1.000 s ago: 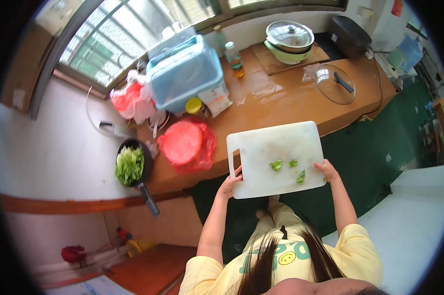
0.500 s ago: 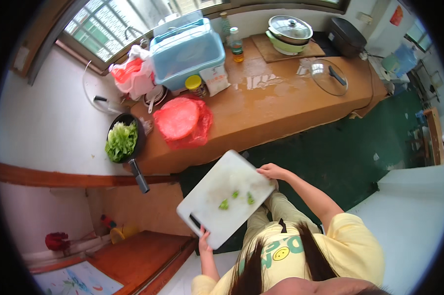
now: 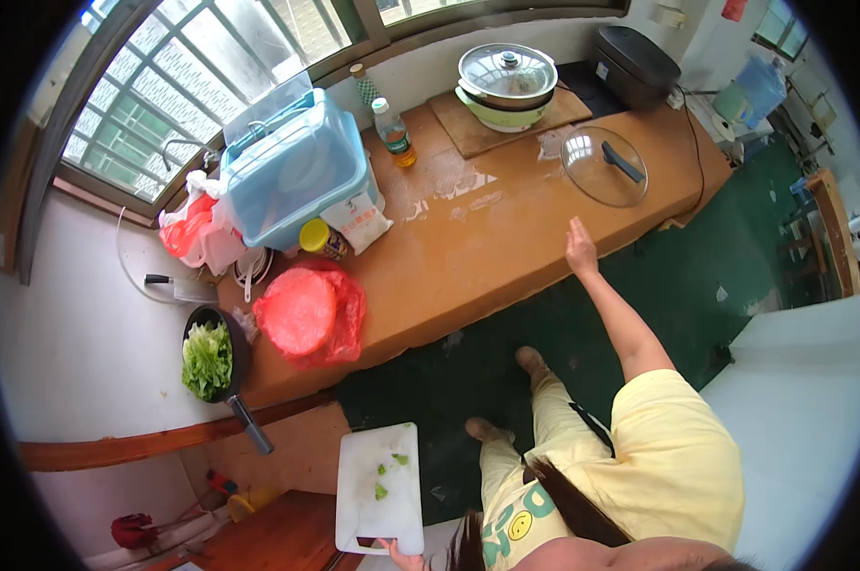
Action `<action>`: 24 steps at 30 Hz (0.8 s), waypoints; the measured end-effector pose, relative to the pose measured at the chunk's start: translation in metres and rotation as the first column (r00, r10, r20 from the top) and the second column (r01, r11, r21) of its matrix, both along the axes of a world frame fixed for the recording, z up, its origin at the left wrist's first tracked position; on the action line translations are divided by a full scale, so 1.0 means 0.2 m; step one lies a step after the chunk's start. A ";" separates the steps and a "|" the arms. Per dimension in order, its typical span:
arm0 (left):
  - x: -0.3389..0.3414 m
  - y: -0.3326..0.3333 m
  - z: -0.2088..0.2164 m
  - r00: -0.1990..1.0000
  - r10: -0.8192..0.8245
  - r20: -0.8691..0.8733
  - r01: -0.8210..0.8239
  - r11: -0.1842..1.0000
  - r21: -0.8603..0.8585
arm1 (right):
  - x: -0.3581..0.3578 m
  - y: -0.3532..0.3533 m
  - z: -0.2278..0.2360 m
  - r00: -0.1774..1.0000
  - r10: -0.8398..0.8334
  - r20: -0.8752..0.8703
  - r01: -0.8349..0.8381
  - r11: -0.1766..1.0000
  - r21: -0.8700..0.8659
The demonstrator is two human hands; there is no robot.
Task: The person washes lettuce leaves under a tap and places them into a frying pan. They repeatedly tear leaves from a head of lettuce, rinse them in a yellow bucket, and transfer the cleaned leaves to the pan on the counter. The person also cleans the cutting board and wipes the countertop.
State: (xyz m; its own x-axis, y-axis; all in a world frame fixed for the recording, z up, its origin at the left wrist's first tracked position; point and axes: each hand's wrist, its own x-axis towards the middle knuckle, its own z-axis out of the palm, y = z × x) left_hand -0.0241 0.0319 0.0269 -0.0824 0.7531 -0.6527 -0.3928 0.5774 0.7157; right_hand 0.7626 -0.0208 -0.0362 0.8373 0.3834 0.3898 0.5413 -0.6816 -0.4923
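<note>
My left hand [image 3: 404, 553] is closed on the handle end of a white cutting board [image 3: 382, 519], low at my left side. Several small green leaf scraps [image 3: 380, 492] lie on the board. My right hand [image 3: 580, 251] is stretched forward by the counter's front edge, fingers extended and holding nothing. Nearest to it is a glass lid [image 3: 587, 181] with a dark handle, lying on the brown counter [image 3: 449, 266]. At the counter's left end a black pan [image 3: 238, 366] holds a heap of green leaf lettuce [image 3: 205, 360].
A red plastic bag over a round container [image 3: 301, 309], a yellow-lidded jar [image 3: 318, 238], a blue bin [image 3: 292, 186] and an oil bottle [image 3: 392, 133] stand on the counter. Farther right are a lidded green pot [image 3: 506, 86] and a black cooker [image 3: 636, 67]. A cleaver [image 3: 192, 289] lies behind the pan.
My right hand has let go of the cutting board and moved forward toward the glass lid. The board has swung down and left, held by my left hand alone. The view has shifted.
</note>
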 end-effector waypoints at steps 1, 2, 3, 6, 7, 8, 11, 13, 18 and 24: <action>0.05 -0.01 -0.01 1.000 0.013 -0.017 -0.013 1.000 0.002 | 0.11 -0.03 -0.04 0.999 -0.039 0.008 0.039 0.999 -0.026; 0.12 -0.02 -0.03 0.999 0.022 -0.029 -0.022 1.000 0.000 | 0.25 -0.05 -0.07 0.998 -0.062 -0.017 0.061 0.997 -0.051; 0.16 -0.05 -0.04 0.998 0.036 -0.049 -0.036 0.999 0.002 | 0.31 -0.02 -0.07 0.999 -0.031 -0.028 0.030 0.998 -0.055; 0.26 -0.13 -0.05 0.993 0.070 -0.090 -0.072 0.997 -0.013 | 0.42 0.12 -0.06 0.998 0.057 -0.028 -0.060 0.990 -0.126; 0.28 -0.16 -0.04 0.992 0.077 -0.100 -0.079 0.997 -0.019 | 0.39 0.21 -0.07 0.995 0.093 -0.043 -0.096 0.992 -0.085; 0.29 -0.19 -0.04 0.990 0.082 -0.113 -0.085 0.996 -0.021 | 0.32 0.31 -0.09 0.990 0.131 -0.057 -0.133 0.990 -0.049; 0.36 -0.19 -0.01 0.986 0.088 -0.143 -0.092 0.996 -0.020 | -0.16 0.61 -0.16 0.895 0.445 0.031 -0.446 0.895 0.025; 0.36 -0.26 0.01 0.978 0.126 -0.164 -0.127 0.992 0.003 | -0.55 0.75 0.10 0.656 0.744 -0.127 -0.725 0.668 0.165; 0.38 -0.26 0.03 0.977 0.138 -0.164 -0.142 0.990 -0.014 | -0.19 0.79 0.12 0.748 0.643 0.164 -0.663 0.721 0.199; 0.34 -0.35 -0.02 0.967 0.208 -0.149 -0.213 0.977 -0.018 | 0.80 0.52 -0.02 0.983 0.185 0.000 -0.184 0.979 -0.092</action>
